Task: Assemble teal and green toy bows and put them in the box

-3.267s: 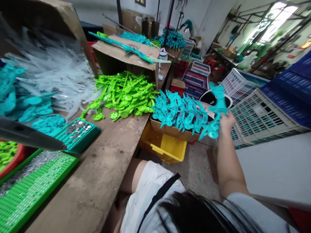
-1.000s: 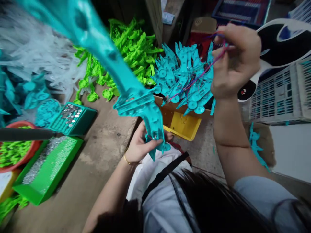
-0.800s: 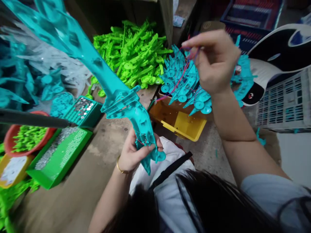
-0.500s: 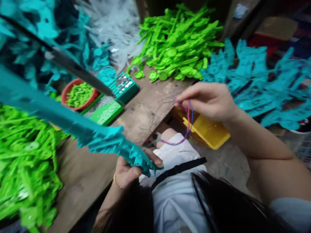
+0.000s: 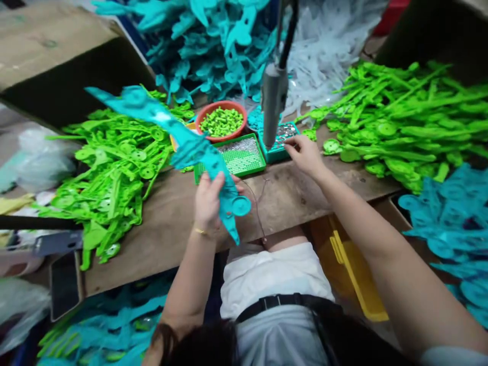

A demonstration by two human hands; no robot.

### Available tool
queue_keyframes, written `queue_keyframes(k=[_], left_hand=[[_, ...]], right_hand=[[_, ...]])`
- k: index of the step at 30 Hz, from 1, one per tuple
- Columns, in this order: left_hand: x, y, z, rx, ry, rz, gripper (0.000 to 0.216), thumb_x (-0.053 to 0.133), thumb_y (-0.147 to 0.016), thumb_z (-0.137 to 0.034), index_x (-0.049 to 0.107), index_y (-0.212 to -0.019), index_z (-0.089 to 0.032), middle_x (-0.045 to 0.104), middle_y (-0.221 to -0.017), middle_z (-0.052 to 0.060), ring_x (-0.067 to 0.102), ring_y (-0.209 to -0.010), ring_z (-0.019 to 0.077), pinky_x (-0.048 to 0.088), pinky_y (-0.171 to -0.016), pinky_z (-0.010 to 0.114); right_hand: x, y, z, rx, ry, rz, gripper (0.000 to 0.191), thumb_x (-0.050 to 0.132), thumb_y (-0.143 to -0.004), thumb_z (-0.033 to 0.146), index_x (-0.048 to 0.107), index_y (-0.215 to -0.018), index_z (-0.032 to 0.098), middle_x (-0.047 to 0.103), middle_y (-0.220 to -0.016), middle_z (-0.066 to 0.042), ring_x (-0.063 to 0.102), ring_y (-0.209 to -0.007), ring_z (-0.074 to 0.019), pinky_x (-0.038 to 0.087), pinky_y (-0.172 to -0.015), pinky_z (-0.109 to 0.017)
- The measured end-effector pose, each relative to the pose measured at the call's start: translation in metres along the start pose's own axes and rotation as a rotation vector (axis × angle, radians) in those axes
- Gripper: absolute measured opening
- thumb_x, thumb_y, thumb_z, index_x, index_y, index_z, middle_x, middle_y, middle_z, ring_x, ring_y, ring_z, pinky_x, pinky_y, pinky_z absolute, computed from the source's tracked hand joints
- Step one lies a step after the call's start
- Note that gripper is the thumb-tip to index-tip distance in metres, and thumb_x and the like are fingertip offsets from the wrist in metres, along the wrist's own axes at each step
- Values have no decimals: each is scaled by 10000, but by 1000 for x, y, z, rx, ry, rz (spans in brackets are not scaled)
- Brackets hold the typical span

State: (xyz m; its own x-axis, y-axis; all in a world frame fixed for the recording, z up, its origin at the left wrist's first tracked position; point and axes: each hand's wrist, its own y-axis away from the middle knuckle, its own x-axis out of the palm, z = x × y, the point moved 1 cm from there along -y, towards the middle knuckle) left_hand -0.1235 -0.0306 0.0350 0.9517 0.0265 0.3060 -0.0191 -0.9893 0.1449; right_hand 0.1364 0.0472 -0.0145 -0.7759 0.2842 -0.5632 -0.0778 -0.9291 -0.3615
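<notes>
My left hand (image 5: 208,201) is closed around a long turquoise plastic piece (image 5: 190,147) with a round disc near its lower end. The piece slants from upper left down over the table edge. Thin dark wires (image 5: 257,203) trail beside it toward the lap. My right hand (image 5: 307,155) reaches to the right end of a small teal tray (image 5: 280,155) of shiny metal bits, its fingertips pinched together at the rim. Whatever lies between those fingertips is too small to make out. Left of that tray is a green tray (image 5: 249,172) with small silvery pieces.
A grey cylindrical tool (image 5: 271,109) hangs over the trays. Behind them stands a red bowl (image 5: 244,114) of small green parts. Green plastic pieces lie heaped left (image 5: 125,173) and right (image 5: 396,122). A phone (image 5: 65,284) lies at left; a yellow bin (image 5: 362,274) is below the table.
My view has turned left. My right hand has left the pink and blue wires and moved to the teal tray. My left hand has raised the turquoise piece over the table.
</notes>
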Motion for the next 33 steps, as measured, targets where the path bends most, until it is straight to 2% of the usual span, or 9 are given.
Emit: queue_keyframes(k=[3,7,13,17,21,23,27,30,33], left_hand=[[13,-26,31,-86,30,122,424,754,-698,-415,470,-924,-195,684,-743,-12,661,-566,133,545,-498,230],[19,-45,60,-129,82,184,514,773,-630,-387,443,-977,-201,677,-758,-28,662,-584,138,544,-538,254],[10,-49,75,-154,84,216,524,746,-627,-330,429,-1026,-205,669,-818,-22,657,-631,140,531,-622,290],[12,-47,80,-44,-33,192,492,716,-633,-258,485,-1062,-188,674,-905,1,645,-784,141,518,-770,285],[14,-46,85,-20,-64,157,490,689,-643,-235,494,-1091,-187,674,-984,18,633,-871,154,507,-827,289],[14,-45,87,-104,-1,189,491,700,-656,-265,462,-1080,-196,677,-924,6,652,-778,150,525,-744,298],[16,-43,86,-219,106,259,519,739,-644,-301,416,-1039,-207,672,-838,-17,668,-642,150,530,-581,276],[18,-42,85,-223,107,259,529,750,-628,-295,420,-1030,-201,674,-821,-18,670,-628,147,535,-563,268],[19,-40,85,-236,102,261,524,752,-623,-294,422,-1018,-196,677,-813,-15,669,-624,142,533,-565,266]], right_hand=[[11,-18,-18,-45,150,8,75,627,-790,265,685,-812,222,594,-785,-39,549,-762,-186,490,-801,-410],[16,-20,-22,-96,173,17,110,612,-810,314,646,-742,235,551,-742,-28,499,-698,-174,469,-710,-372],[12,16,25,-145,131,-95,110,567,-877,328,631,-850,242,595,-804,-43,525,-698,-166,458,-640,-337],[40,49,64,-321,108,121,105,583,-880,310,672,-910,264,654,-862,-33,617,-791,-165,506,-677,-303],[50,59,64,-449,196,195,187,535,-908,268,689,-1010,244,680,-922,-57,633,-851,-169,519,-731,-295],[40,50,49,-409,189,135,213,526,-911,269,678,-1056,240,680,-957,-64,626,-869,-171,517,-746,-301],[11,15,9,-110,287,-107,189,536,-888,297,681,-967,205,624,-899,-73,585,-807,-189,494,-761,-355],[6,-5,-12,61,374,-68,196,596,-840,329,683,-940,185,586,-918,-79,557,-781,-189,477,-793,-385],[12,-11,-18,127,378,-54,184,610,-821,342,682,-892,189,583,-887,-70,543,-806,-197,462,-820,-395]])
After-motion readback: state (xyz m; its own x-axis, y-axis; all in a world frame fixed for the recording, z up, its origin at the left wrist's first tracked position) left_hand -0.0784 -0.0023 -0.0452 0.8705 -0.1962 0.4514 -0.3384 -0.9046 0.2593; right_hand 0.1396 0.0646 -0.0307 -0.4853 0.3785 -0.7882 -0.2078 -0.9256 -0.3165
